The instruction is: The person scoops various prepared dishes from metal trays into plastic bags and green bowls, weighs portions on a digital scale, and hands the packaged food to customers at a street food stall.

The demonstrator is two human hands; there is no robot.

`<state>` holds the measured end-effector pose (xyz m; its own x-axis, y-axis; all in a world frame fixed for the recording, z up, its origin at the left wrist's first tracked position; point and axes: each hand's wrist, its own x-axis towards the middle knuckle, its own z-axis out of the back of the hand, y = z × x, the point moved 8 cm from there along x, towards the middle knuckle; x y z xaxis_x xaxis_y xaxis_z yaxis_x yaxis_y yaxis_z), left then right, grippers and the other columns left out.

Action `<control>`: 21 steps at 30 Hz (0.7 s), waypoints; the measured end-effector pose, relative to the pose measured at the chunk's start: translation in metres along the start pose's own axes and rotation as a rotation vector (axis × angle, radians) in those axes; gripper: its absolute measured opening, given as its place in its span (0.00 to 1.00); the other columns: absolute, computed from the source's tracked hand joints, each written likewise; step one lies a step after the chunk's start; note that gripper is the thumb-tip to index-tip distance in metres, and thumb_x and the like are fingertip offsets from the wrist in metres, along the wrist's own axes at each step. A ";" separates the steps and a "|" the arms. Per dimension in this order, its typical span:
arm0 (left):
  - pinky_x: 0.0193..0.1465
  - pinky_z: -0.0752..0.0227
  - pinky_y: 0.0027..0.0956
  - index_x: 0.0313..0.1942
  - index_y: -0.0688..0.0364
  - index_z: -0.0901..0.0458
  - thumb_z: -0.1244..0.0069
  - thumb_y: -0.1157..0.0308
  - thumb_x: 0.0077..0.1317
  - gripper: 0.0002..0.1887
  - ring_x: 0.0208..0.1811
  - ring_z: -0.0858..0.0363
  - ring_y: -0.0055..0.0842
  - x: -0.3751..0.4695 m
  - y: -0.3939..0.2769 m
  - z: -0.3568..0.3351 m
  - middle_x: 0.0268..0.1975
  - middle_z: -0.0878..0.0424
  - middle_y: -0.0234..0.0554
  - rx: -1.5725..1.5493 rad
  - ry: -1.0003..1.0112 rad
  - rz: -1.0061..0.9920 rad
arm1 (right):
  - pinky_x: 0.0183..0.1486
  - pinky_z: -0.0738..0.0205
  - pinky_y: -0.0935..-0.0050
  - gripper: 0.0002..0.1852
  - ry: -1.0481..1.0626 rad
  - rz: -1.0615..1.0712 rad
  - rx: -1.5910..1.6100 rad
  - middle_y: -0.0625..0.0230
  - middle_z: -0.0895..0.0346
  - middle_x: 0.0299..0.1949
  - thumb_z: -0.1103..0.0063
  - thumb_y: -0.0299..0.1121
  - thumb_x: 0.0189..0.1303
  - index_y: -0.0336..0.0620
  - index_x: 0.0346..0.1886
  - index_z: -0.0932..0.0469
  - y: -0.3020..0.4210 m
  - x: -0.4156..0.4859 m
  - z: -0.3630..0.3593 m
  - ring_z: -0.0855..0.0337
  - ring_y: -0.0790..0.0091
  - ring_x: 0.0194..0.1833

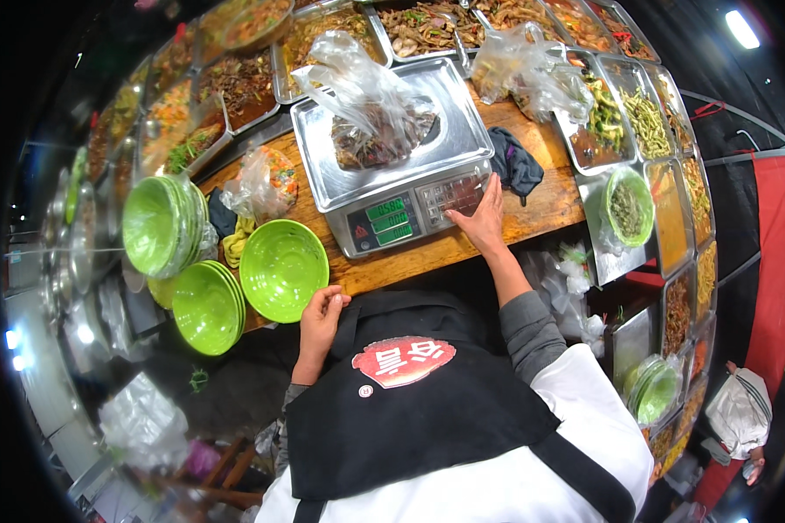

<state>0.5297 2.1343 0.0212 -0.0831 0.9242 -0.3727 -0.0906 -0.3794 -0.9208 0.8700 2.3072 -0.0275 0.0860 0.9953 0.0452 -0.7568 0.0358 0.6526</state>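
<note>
A digital weighing scale (392,157) with a steel pan stands on the wooden counter. On its pan rests a clear plastic bag of dark cooked food (383,131), the loose top of the bag sticking up. My right hand (484,219) spans the scale's front right corner, thumb at the keypad (448,196) and fingers along the side. The lit display (387,220) shows green digits. My left hand (320,320) is by the counter's front edge, beside a green bowl (284,271), its fingers loosely curled with nothing visible in them. Whether it touches the bowl is unclear.
Steel trays of cooked dishes (425,29) curve around the counter. Stacked green bowls (206,307) and plastic-wrapped bowls (150,225) are at left. Bagged food (265,183) lies left of the scale, another bag (530,72) right. A dark cloth (515,167) touches its right side. A person (739,412) is far right.
</note>
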 end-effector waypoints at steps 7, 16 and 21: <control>0.50 0.27 0.24 0.51 0.70 0.25 0.54 0.72 0.73 0.12 0.44 0.19 0.22 0.000 0.004 -0.002 0.41 0.16 0.44 0.020 0.021 -0.002 | 0.74 0.60 0.53 0.67 -0.012 -0.049 -0.037 0.38 0.61 0.74 0.23 0.50 0.42 0.29 0.73 0.63 0.003 0.001 -0.002 0.59 0.43 0.75; 0.50 0.27 0.24 0.51 0.69 0.25 0.53 0.71 0.72 0.12 0.44 0.18 0.21 0.004 0.001 -0.008 0.41 0.15 0.44 0.035 0.049 -0.016 | 0.74 0.61 0.52 0.69 0.005 -0.165 -0.005 0.41 0.59 0.73 0.23 0.53 0.40 0.33 0.74 0.65 0.006 0.007 0.001 0.58 0.44 0.74; 0.50 0.27 0.24 0.50 0.69 0.25 0.53 0.71 0.72 0.12 0.43 0.18 0.21 0.004 0.003 -0.008 0.41 0.15 0.44 0.040 0.046 0.009 | 0.73 0.59 0.52 0.67 -0.056 -0.269 0.003 0.42 0.57 0.73 0.22 0.51 0.40 0.34 0.74 0.63 0.010 0.007 0.001 0.57 0.44 0.74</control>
<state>0.5373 2.1372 0.0159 -0.0384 0.9215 -0.3865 -0.1299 -0.3881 -0.9124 0.8633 2.3149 -0.0200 0.3188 0.9437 -0.0885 -0.6999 0.2974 0.6494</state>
